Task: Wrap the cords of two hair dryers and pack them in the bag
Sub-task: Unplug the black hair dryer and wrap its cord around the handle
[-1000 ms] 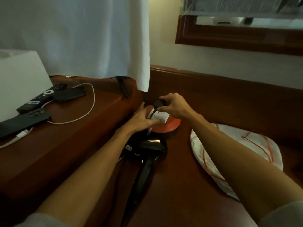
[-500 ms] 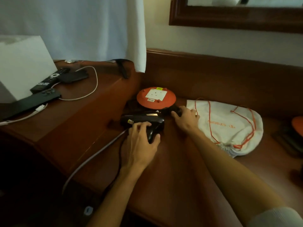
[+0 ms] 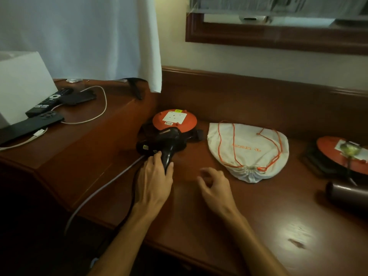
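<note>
Dark polished wooden desk [image 3: 258, 226], dim room, pale wall behind. Black hair dryer [image 3: 165, 139] lying on that desk, barrel resting against an orange socket reel [image 3: 174, 120] at its twelve o'clock, handle pointing to six. Judged rigid, moderately heavy at the barrel end, with a glossy and probably slick shell, so best taken round the handle. Cord [image 3: 131, 188] trailing from the handle base toward seven o'clock and over the desk edge; looked limp and easy to loop, not yet wrapped.

Left hand [image 3: 154, 180] wrapped around the handle, fingers curled over it, thumb on the far side. Right hand [image 3: 214, 186] at three o'clock of the left, just above the wood, fingers loosely bent, holding nothing.

White drawstring bag [image 3: 247, 150] with orange cord flat at three o'clock of the dryer, mouth cinched, nothing packed as far as could be told. Further out at three o'clock, a second orange reel [image 3: 338, 154] and a dark cylinder [image 3: 346, 194] of a kind that could not be told. At nine to ten o'clock, on a raised ledge, a remote [image 3: 49, 101], a phone [image 3: 31, 126] and a white cable [image 3: 99, 114], under a white curtain [image 3: 79, 36].
</note>
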A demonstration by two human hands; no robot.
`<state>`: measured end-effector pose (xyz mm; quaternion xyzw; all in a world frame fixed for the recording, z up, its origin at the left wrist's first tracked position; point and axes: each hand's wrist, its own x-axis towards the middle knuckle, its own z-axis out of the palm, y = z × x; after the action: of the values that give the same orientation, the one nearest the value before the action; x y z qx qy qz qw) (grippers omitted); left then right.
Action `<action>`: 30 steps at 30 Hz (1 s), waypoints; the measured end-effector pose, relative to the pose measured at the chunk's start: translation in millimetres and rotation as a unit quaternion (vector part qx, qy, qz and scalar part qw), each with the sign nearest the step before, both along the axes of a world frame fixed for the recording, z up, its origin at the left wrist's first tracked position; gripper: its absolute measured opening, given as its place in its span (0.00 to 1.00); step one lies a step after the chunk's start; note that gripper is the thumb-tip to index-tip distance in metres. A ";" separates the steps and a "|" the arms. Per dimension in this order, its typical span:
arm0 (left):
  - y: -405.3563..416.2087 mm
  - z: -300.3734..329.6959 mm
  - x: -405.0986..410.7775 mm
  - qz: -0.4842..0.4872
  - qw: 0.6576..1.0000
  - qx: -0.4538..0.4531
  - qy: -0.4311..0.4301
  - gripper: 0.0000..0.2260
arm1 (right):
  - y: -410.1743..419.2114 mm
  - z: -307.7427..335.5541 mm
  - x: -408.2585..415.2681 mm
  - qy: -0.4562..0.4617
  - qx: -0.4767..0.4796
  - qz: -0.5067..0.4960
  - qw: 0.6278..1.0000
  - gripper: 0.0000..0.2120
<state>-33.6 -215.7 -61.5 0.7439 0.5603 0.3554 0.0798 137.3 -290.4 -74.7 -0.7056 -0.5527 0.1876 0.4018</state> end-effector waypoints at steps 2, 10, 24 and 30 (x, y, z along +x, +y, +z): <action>-15.8 18.8 4.0 -0.033 0.998 0.020 -0.058 0.22 | -6.0 17.9 1.0 0.056 0.009 0.031 0.998 0.10; -44.7 63.4 48.9 -0.181 0.960 0.030 -0.210 0.20 | -12.1 86.0 -6.9 0.388 0.073 0.115 0.911 0.22; -93.8 4.8 108.1 -0.168 0.932 -0.153 -0.281 0.17 | -3.0 92.7 40.6 0.490 0.085 -0.125 0.859 0.13; -102.0 12.3 123.0 -0.176 0.903 -0.172 -0.353 0.18 | 0.9 98.6 44.6 0.531 0.044 -0.019 0.846 0.17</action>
<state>89.4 -317.7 -49.2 0.6311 0.4072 0.4733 0.4603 181.9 -289.5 23.9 -0.4903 -0.2487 0.5018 0.6678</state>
